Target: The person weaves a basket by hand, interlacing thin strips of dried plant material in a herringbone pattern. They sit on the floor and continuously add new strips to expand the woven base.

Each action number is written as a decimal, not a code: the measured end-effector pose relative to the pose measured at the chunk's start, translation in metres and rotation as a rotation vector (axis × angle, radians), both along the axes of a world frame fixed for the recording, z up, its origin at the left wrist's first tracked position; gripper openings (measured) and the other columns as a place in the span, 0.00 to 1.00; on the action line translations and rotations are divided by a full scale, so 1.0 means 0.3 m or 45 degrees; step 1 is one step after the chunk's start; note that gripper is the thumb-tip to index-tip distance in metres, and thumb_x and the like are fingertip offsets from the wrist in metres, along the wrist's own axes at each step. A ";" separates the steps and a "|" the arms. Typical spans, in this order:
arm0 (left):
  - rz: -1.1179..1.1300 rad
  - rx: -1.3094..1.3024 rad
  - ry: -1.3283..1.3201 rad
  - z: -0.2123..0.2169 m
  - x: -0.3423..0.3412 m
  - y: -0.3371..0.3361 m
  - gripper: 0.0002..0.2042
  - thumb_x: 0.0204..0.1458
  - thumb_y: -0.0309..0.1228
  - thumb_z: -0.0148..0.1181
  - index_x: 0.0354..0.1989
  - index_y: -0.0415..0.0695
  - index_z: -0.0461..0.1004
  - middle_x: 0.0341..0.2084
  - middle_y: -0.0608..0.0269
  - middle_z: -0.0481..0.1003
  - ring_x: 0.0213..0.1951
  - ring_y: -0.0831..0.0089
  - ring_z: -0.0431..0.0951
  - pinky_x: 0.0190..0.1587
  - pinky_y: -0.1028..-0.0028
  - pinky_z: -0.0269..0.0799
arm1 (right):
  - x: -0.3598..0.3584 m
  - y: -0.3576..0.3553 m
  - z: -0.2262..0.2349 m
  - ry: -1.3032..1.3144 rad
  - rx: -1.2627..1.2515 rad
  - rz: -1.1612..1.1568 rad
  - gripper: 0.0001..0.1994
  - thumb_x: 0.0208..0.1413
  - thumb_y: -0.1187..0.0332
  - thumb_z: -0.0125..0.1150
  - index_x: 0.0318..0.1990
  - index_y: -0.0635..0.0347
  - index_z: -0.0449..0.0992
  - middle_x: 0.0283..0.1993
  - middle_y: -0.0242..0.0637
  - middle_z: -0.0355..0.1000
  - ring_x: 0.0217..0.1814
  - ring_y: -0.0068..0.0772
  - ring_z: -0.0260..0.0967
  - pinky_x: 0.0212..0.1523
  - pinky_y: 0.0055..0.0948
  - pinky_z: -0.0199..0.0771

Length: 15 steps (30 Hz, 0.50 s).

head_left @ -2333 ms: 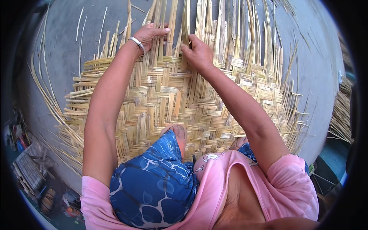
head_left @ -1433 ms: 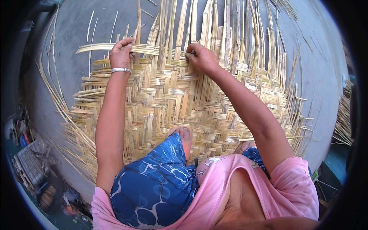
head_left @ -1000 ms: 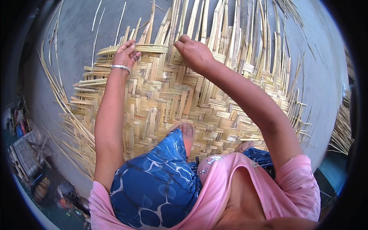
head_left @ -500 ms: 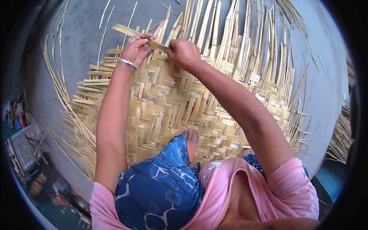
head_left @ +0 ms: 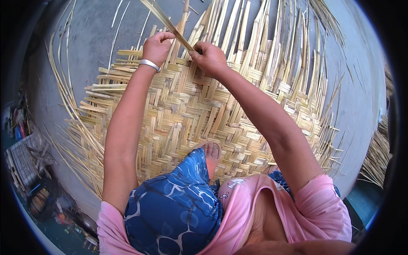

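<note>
My right hand (head_left: 209, 58) pinches the near end of a bundle of flat reed strips (head_left: 165, 18) over the far part of a woven reed mat (head_left: 178, 123). From that hand the bundle slants up and left, past the fingertips of my left hand (head_left: 157, 48). The left fingers are curled beside the bundle, close to the mat's upper left edge, and most of them are hidden behind the hand. Loose upright reeds (head_left: 259, 38) stick out from the mat's far edge. A silvery bangle (head_left: 149, 64) circles my left wrist.
My sandalled foot (head_left: 211, 155) stands on the mat. Long thin reeds (head_left: 68, 85) curve over the grey floor (head_left: 95, 38) at left. More reeds (head_left: 376, 151) are piled at far right. A wire-like rack (head_left: 23, 159) and clutter lie at lower left.
The reed bundle has swung from nearly level to a steeper slant, its far end now higher. My left hand has shifted slightly right, its fingers curled differently. My right hand stays almost in place.
</note>
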State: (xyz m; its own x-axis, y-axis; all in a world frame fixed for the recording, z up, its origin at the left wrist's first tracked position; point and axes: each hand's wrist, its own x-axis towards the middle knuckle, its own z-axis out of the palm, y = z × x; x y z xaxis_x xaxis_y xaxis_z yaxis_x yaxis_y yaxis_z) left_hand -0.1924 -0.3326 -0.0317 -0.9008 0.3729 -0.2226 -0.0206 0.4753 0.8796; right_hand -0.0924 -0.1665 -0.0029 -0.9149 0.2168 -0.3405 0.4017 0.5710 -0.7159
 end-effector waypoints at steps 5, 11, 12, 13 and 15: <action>0.350 0.232 -0.392 -0.001 0.013 0.057 0.06 0.50 0.22 0.51 0.34 0.36 0.74 0.26 0.61 0.76 0.28 0.78 0.76 0.29 0.78 0.71 | 0.003 0.012 -0.009 -0.038 -0.084 -0.023 0.11 0.51 0.58 0.58 0.34 0.53 0.77 0.30 0.39 0.75 0.34 0.40 0.73 0.37 0.36 0.70; -0.139 -0.456 -0.027 -0.030 -0.038 0.105 0.12 0.46 0.28 0.55 0.39 0.38 0.76 0.37 0.46 0.76 0.40 0.55 0.76 0.44 0.66 0.71 | 0.005 0.015 -0.010 0.049 -0.061 -0.018 0.10 0.50 0.59 0.59 0.34 0.55 0.77 0.30 0.40 0.75 0.35 0.41 0.72 0.37 0.36 0.70; -0.204 -0.585 0.039 0.008 -0.043 0.124 0.13 0.45 0.29 0.56 0.40 0.39 0.76 0.40 0.45 0.75 0.43 0.52 0.75 0.47 0.64 0.70 | 0.005 0.016 -0.007 0.055 -0.054 -0.016 0.10 0.50 0.59 0.59 0.34 0.55 0.77 0.30 0.40 0.75 0.35 0.41 0.72 0.37 0.36 0.70; -0.263 -0.731 0.030 0.016 -0.059 0.135 0.16 0.44 0.30 0.55 0.42 0.38 0.75 0.42 0.42 0.73 0.45 0.49 0.73 0.48 0.63 0.69 | 0.005 0.017 -0.006 0.061 -0.048 -0.015 0.11 0.50 0.59 0.59 0.34 0.55 0.77 0.30 0.40 0.75 0.35 0.42 0.72 0.38 0.36 0.70; -0.274 -0.786 -0.025 0.037 -0.071 0.143 0.17 0.44 0.32 0.55 0.42 0.37 0.75 0.41 0.41 0.73 0.45 0.48 0.74 0.48 0.63 0.69 | 0.004 0.013 -0.004 0.050 -0.076 -0.036 0.11 0.49 0.59 0.58 0.34 0.55 0.77 0.31 0.40 0.75 0.36 0.42 0.73 0.38 0.37 0.70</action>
